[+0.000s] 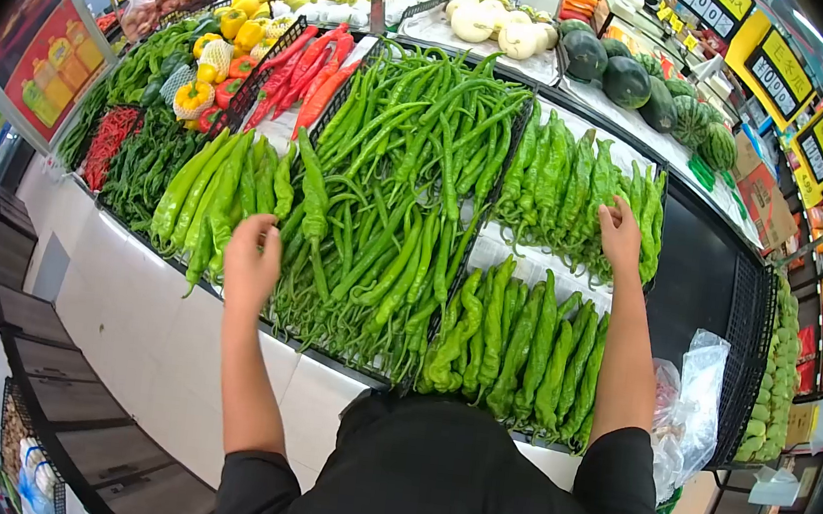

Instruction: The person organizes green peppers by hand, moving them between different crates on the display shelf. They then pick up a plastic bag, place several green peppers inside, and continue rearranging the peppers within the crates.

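Observation:
My left hand (pixel 253 252) is over the front edge of the display, beside a pile of light green peppers (pixel 199 197). Its fingers are loosely curled and slightly apart, with nothing visible in them. A long green pepper (pixel 314 187) lies just to its right. My right hand (pixel 621 233) reaches over a row of wrinkled green peppers (pixel 565 178) in the back right crate. Thumb and forefinger are apart, and the fingertips are at the peppers; the other fingers are partly hidden. Another row of wrinkled green peppers (pixel 523 344) lies in front, between my arms.
Slender green chillies (pixel 414 137) fill the middle. Red peppers (pixel 311 71), yellow bell peppers (pixel 244 34) and watermelons (pixel 627 82) lie behind. A black tray (pixel 697 257) is at the right, with clear plastic bags (pixel 698 398) hanging near its front. Wooden drawers (pixel 95 404) stand at left.

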